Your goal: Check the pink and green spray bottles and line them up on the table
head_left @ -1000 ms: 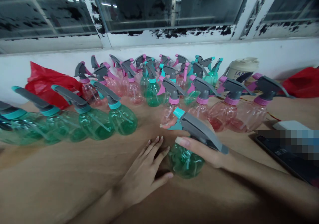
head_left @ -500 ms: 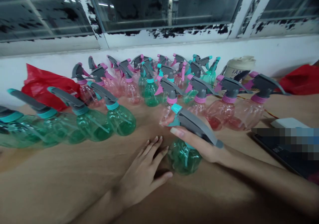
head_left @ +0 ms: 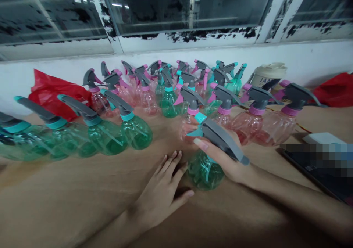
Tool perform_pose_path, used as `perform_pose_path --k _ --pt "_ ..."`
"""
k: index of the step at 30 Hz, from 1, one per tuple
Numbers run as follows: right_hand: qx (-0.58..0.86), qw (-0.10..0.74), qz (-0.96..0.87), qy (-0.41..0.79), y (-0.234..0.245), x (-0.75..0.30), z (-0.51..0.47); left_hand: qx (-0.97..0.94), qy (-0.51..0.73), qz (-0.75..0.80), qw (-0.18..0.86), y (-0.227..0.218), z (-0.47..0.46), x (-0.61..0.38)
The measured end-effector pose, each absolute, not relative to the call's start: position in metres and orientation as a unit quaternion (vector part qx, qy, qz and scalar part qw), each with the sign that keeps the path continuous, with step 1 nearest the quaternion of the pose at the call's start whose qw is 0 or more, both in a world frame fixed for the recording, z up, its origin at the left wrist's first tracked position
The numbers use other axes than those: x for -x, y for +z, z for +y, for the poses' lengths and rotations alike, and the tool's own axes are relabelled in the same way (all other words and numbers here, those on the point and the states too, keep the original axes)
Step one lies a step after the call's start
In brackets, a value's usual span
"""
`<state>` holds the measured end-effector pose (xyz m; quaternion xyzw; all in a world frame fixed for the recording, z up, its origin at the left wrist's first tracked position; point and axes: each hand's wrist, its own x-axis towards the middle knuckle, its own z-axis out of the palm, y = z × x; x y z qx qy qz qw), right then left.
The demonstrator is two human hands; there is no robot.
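1. At six o'clock, the left hand point(head_left: 162, 193) is laid palm down on the counter point(head_left: 68, 196), fingers outstretched and loosely spread; nothing is held.
2. At five o'clock, the neck of a green spray bottle point(head_left: 202, 172) is clasped by the right hand point(head_left: 231, 171), with the thumb wrapped across it. The bottle is slightly tilted; whether its base is borne by the counter cannot be told.
3. Its grey-and-turquoise sprayer head point(head_left: 223, 136) is already fitted, so assembly seems done here; whether anything is left cannot be judged.
4. At four o'clock, a dark phone point(head_left: 311, 167) is partly blurred out.
5. At nine o'clock a row of green bottles point(head_left: 138, 130) is lined up, at three a row of pink bottles point(head_left: 244, 128); all visible heads are fitted, and none is gripped. Which have been handled cannot be told.
6. At twelve o'clock, a mixed cluster of bottles point(head_left: 169, 103) is stood near the wall.
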<state>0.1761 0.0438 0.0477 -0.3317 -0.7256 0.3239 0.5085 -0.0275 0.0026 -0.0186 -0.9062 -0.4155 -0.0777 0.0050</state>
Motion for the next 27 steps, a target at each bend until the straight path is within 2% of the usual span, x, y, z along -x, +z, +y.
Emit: perform_pose_path --k 20,27 --pt "0.319 0.505 -0.693 0.403 0.0510 -0.1736 0.0432 0.907 -0.075 -0.415 0.004 -0.0170 0.0021 0.0258" --pt "0.325 0.500 -0.733 0.328 0.0544 -0.1729 0.0448 0.905 -0.077 -0.419 0.007 -0.0170 0.0023 0.0264"
